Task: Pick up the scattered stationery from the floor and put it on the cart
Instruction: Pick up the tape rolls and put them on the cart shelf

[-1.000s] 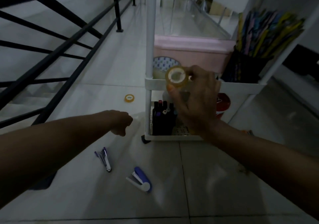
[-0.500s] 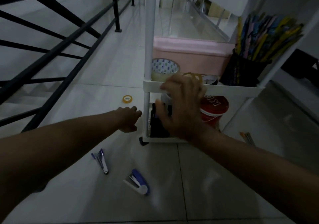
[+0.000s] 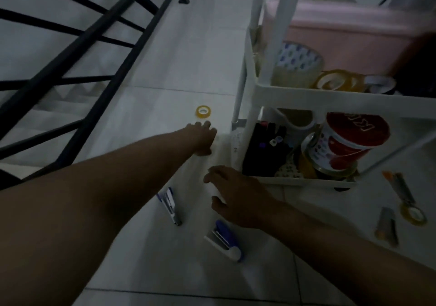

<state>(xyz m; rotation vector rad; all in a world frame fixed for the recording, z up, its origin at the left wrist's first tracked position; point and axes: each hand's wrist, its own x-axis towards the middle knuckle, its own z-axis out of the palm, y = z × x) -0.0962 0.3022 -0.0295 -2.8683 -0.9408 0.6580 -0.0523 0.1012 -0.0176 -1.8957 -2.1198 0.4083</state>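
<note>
A small yellow tape roll (image 3: 203,111) lies on the tiled floor, just beyond the fingertips of my left hand (image 3: 202,138), which stretches toward it and holds nothing. My right hand (image 3: 232,195) hovers low over the floor with relaxed fingers, empty, next to the white cart (image 3: 313,95). A yellow tape roll (image 3: 337,82) lies on the cart's upper shelf beside a big clear tape roll (image 3: 297,66). On the floor lie a small blue stapler (image 3: 169,205), a larger blue-and-white stapler (image 3: 224,241), two orange-tipped cutters (image 3: 400,187) (image 3: 387,226) and another tape roll (image 3: 412,214).
A black stair railing (image 3: 94,53) runs along the left, with steps below it. The cart's lower shelf holds a red-lidded tub (image 3: 346,140), a jar and dark markers (image 3: 266,150). A pink box (image 3: 354,32) sits on the upper shelf.
My right hand let the yellow tape roll go on the cart's upper shelf and dropped toward the floor. My left hand reached further forward, close to the tape roll on the floor.
</note>
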